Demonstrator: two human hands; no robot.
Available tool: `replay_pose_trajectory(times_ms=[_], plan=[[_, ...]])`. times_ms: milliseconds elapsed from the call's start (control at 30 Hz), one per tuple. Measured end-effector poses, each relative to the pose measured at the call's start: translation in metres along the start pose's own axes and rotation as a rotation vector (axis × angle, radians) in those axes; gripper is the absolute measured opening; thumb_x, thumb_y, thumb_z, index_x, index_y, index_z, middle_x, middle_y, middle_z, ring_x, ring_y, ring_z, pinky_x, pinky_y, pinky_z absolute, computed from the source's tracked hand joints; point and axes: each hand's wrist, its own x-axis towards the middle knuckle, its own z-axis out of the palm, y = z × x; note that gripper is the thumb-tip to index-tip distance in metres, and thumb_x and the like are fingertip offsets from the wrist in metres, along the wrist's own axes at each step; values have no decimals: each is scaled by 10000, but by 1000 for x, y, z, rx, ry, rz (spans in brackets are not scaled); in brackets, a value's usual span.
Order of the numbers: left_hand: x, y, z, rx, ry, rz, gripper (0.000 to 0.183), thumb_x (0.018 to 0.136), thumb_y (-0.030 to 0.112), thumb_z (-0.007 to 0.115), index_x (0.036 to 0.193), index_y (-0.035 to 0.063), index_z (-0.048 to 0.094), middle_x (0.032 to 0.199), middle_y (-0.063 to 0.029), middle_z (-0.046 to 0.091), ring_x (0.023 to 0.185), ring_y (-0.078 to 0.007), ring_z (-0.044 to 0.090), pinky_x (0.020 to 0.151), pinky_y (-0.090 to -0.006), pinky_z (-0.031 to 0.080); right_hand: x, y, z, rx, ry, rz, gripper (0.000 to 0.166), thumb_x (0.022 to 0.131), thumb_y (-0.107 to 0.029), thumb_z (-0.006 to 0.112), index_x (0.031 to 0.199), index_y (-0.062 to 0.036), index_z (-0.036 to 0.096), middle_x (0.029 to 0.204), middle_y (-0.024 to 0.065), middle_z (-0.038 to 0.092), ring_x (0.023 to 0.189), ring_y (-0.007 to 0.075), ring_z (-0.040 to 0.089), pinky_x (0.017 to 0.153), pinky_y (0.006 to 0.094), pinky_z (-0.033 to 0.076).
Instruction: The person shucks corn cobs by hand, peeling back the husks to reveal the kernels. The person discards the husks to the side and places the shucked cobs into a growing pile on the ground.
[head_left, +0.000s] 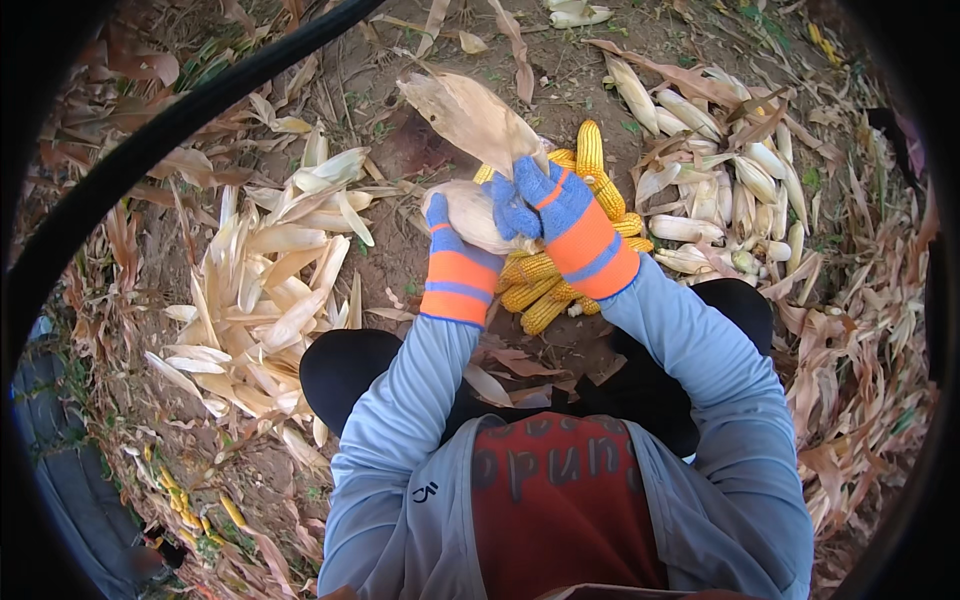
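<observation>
My left hand (463, 259), in a blue and orange knit glove, grips an ear of corn (469, 210) still wrapped in pale husk. Gloved the same way, my right hand (562, 210) pinches a large dry husk leaf (480, 116) that stands away from the ear towards the upper left. The right fingers are bent over the ear's near side. Beneath and behind both hands lies a pile of husked yellow corn cobs (536, 289), partly hidden by the gloves. One bare cob (590, 150) points away from me at the back of that pile.
To the left is a heap of stripped husks (277, 277). A pile of unhusked ears (720, 180) lies to the right. More yellow cobs (176, 495) are on the ground at lower left, near a person's dark-clothed leg (82, 495). A black strap (187, 112) crosses the upper left.
</observation>
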Motion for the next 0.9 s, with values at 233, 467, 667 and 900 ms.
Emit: replay_pose_trajectory(times_ms=[233,467,667,900], plan=[[2,6,2,151,1,65,572,760,490,421,1169,92,374,1072,-100,475,937,-240,476,793,-354,412,-4,-8,6,19,34,111,308,835,-364,466,777,-64,508,623,8,500,483,94,442,443,223,351],[67,46,-37,778,-394,548,422,727,506,404,871,109,400,855,-49,399,839,-182,416,723,-297,337,5,-13,11,248,24,117,394,847,-426,404,779,-49,497,636,5,491,517,106,464,520,203,401],[51,42,-4,998,-467,545,579,617,616,426,800,67,441,794,-68,440,778,-226,427,679,-358,323,3,-29,23,235,6,87,399,809,-442,472,824,-44,495,671,21,506,584,130,484,505,235,381],[21,57,15,32,-412,61,484,710,500,368,883,58,466,889,-108,463,881,-228,432,763,-359,312,15,-26,33,453,115,153,318,813,-389,495,845,-74,470,729,27,512,616,152,499,568,250,394]])
